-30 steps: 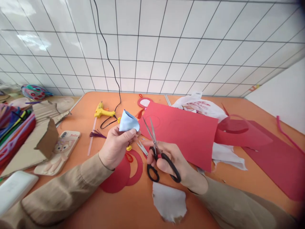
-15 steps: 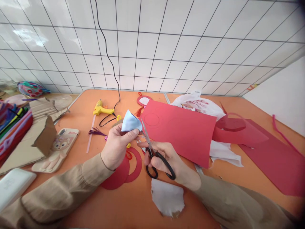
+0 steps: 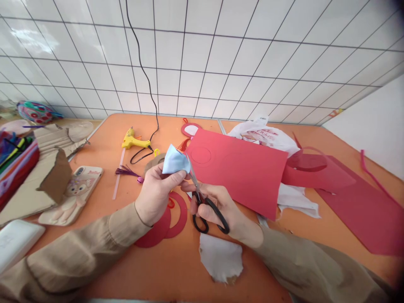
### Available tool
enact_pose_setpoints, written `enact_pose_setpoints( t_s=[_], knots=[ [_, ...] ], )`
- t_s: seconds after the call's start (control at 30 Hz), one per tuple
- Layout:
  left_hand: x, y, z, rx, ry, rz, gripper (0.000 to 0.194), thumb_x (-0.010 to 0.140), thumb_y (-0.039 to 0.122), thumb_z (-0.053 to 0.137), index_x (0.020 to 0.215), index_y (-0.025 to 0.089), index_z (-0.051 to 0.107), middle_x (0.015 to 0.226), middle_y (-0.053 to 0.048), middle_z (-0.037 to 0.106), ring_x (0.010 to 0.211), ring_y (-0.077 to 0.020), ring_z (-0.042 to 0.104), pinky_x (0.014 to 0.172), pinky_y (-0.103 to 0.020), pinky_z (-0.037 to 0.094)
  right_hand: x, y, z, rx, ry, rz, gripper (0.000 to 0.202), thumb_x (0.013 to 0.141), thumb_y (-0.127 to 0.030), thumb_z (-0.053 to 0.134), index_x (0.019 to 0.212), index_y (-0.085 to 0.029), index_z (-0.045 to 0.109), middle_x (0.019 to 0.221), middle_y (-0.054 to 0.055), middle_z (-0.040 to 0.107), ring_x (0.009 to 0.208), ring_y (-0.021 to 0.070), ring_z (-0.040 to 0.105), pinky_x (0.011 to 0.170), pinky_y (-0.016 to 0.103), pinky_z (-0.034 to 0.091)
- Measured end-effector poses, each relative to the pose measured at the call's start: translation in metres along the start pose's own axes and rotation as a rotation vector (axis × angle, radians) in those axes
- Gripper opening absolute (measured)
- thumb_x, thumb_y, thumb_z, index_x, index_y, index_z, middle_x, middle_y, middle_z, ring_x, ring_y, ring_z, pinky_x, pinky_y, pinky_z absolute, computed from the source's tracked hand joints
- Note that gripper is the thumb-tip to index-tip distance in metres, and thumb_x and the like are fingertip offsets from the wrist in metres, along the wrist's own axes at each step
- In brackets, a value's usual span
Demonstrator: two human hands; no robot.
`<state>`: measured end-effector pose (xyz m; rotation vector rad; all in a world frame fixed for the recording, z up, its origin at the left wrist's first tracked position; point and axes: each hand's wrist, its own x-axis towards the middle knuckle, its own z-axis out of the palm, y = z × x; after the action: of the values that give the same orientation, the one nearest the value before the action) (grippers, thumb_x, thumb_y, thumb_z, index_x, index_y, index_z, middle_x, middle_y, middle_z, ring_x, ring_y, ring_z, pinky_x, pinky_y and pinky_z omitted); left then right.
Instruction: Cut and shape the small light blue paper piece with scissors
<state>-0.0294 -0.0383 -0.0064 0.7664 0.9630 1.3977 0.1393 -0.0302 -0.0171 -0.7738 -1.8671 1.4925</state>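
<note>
Between the thumb and fingers of my left hand [image 3: 154,189] is a small folded piece of light blue fabric [image 3: 174,160]. My right hand [image 3: 225,206] grips black-handled scissors [image 3: 210,210], with fingers around the handles. The blades point up and away, at the right edge of the blue fabric; whether they are cutting into it I cannot tell. Below my hands lie a red paper disc [image 3: 154,231] and a red paper ring [image 3: 180,216]. A ragged white fabric scrap [image 3: 221,257] rests under the scissors.
A large red sheet [image 3: 240,168] with a drawn circle lies to the right, near a white plastic bag [image 3: 268,136]. On the left are a yellow glue gun [image 3: 135,139] with its cord, a purple tassel [image 3: 126,170], a phone case [image 3: 75,191] and cardboard [image 3: 28,189].
The blue fabric and the scissors have shifted only slightly, staying close together. The whole view has moved a little. Both hands keep their holds.
</note>
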Motion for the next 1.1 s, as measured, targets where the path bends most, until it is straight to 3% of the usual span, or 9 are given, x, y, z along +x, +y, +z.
enact_pose_setpoints(
  t_s=[0.2,0.37,0.67,1.1],
  knots=[
    [0.0009,0.0000,0.0000,-0.013,-0.017,-0.004,0.016,0.067,0.022,0.082,0.071,0.013,0.069,0.064,-0.001,0.069,0.057,-0.0137,0.065,0.063,-0.030,0.059,-0.0002,0.0006,-0.0012,0.092,-0.007,0.051,0.060,0.074,-0.077,0.063,0.070,-0.019,0.048,0.062,-0.002,0.045,0.057,0.0125,0.044,0.054,0.028,0.031],
    [0.0005,0.0006,-0.0006,-0.027,-0.023,-0.019,0.015,0.066,0.021,0.082,0.070,0.013,0.070,0.064,-0.002,0.070,0.056,-0.0137,0.065,0.062,-0.029,0.059,-0.0001,-0.0003,-0.0016,0.112,-0.015,0.046,0.064,0.075,-0.074,0.064,0.092,-0.013,0.063,0.062,-0.001,0.051,0.056,0.0130,0.047,0.053,0.028,0.032],
    [0.0009,0.0019,-0.0015,-0.032,-0.008,-0.022,0.012,0.065,0.017,0.081,0.069,0.012,0.071,0.065,-0.002,0.071,0.055,-0.0112,0.065,0.060,-0.023,0.055,-0.0015,-0.0006,-0.0031,0.095,-0.001,0.097,0.069,0.073,-0.075,0.065,0.097,-0.010,0.066,0.062,-0.001,0.051,0.055,0.0128,0.047,0.054,0.028,0.034],
    [0.0004,0.0027,-0.0029,-0.014,-0.004,-0.018,0.011,0.065,0.016,0.081,0.070,0.012,0.071,0.067,-0.002,0.072,0.056,-0.0115,0.064,0.061,-0.023,0.053,-0.0020,0.0046,-0.0038,0.087,0.005,0.147,0.071,0.071,-0.076,0.066,0.096,-0.010,0.067,0.058,-0.004,0.044,0.052,0.0110,0.041,0.052,0.028,0.031]
  ],
)
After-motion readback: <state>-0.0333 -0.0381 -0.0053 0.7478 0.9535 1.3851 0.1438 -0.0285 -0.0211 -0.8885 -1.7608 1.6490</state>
